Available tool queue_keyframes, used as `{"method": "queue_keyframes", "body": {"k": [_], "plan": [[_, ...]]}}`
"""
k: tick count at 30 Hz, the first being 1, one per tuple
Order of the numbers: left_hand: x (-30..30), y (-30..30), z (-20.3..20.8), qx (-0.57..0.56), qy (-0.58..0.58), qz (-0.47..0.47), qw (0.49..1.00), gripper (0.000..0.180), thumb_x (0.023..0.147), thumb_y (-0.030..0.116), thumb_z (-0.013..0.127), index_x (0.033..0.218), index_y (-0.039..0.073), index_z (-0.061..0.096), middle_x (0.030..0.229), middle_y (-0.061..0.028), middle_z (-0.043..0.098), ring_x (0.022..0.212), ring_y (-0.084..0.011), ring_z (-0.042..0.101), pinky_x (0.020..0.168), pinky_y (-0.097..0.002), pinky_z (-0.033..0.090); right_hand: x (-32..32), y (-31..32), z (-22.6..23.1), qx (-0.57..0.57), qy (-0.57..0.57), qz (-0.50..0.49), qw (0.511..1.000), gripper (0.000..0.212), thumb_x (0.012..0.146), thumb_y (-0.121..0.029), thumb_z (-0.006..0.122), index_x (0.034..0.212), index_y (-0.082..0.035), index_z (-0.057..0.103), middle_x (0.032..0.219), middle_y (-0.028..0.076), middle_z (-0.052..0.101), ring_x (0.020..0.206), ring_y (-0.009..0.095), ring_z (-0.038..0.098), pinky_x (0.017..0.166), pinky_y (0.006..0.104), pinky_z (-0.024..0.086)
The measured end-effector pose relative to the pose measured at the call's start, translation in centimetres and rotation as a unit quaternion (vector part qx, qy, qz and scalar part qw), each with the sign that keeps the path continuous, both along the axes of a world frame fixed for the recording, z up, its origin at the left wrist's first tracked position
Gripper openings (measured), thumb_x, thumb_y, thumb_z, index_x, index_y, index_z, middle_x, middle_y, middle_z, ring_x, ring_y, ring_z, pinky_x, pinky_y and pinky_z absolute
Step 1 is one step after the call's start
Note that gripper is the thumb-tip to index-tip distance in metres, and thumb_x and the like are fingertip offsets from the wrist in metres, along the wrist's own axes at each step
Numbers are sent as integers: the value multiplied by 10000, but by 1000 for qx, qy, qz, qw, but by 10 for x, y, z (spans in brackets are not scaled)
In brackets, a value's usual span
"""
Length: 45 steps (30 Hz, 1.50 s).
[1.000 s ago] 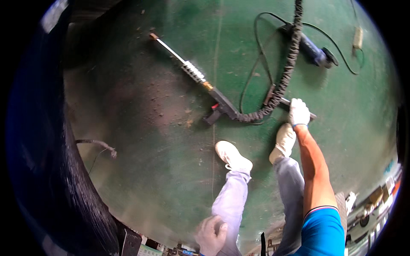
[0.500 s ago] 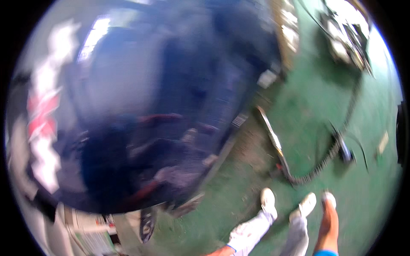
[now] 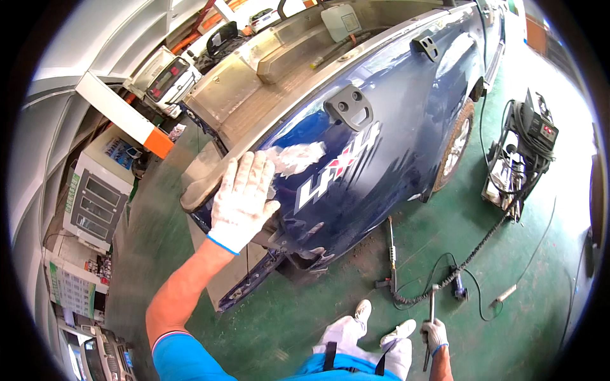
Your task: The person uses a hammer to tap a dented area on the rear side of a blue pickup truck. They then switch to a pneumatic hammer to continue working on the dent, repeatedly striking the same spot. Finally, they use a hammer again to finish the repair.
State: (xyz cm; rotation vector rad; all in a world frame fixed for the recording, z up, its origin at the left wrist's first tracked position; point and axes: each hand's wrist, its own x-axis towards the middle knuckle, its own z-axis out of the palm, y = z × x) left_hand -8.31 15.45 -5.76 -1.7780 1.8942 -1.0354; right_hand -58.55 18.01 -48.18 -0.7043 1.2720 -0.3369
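My left hand [image 3: 244, 203], in a white work glove with a blue cuff, is spread flat at the rear corner of a dark blue pickup truck [image 3: 406, 146]. Its fingers reach over the top edge of the bed side, beside a pale, bare-looking patch [image 3: 295, 157] in the paint. Whether the whole palm touches the panel, I cannot tell. Low down on the right, my gloved right hand [image 3: 436, 334] is wrapped round a long slim metal tool [image 3: 433, 306] with a small crosswise head, held upright away from the truck.
A pulling gun [image 3: 392, 254] lies on the green floor by the truck, its ribbed hose running to a wheeled machine [image 3: 518, 152]. A blue-handled power tool [image 3: 459, 289] and cables lie nearby. Behind the truck stand a white cabinet [image 3: 95, 197] and the lowered tailgate [image 3: 244, 279].
The view has swung from a blurred close look at the blue panel to a wider one. My left hand has come up from the lower edge onto the truck's corner.
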Motion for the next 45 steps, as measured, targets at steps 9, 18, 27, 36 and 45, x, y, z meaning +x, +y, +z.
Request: {"method": "queue_keyframes", "body": {"k": [9, 18, 27, 36, 45], "plan": [[-7, -61, 16, 74, 38, -68, 994, 895, 857, 536, 704, 1525, 5, 434, 1610, -182, 402, 1528, -326, 313, 1275, -497, 183, 99, -12, 201, -167, -269, -40, 948, 324, 888, -54, 628, 1201, 27, 602, 775, 66, 599, 615, 130, 558, 541, 252, 445], [10, -11, 62, 147, 66, -162, 974, 710, 794, 340, 813, 1391, 46, 568, 1470, -187, 557, 1407, -342, 484, 1189, -533, 332, 237, -35, 283, -471, -122, -93, 869, 298, 1014, -182, 625, 1255, -7, 603, 836, 49, 622, 788, 96, 579, 742, 278, 501], [75, 18, 80, 118, 337, -122, 926, 742, 822, 235, 785, 1495, 89, 508, 1533, -299, 436, 1413, -447, 452, 1149, -453, 399, 354, -76, 328, -592, -54, -102, 797, 280, 993, -284, 625, 1026, -19, 544, 730, 249, 609, 710, 462, 634, 647, 506, 487], [77, 14, 73, 134, 408, -127, 894, 718, 843, 136, 748, 1497, 0, 484, 1529, -223, 496, 1496, -355, 378, 1226, -423, 291, 377, -98, 344, -614, -5, -161, 773, 301, 1013, -303, 595, 1054, -11, 538, 719, 262, 617, 735, 471, 652, 651, 538, 482], [83, 13, 72, 121, 380, -150, 905, 733, 840, 180, 755, 1515, 91, 484, 1527, -276, 464, 1446, -408, 428, 1156, -435, 386, 381, -110, 344, -637, 33, -123, 760, 328, 1010, -322, 589, 1009, -1, 519, 704, 262, 610, 706, 478, 640, 638, 540, 480]]}}
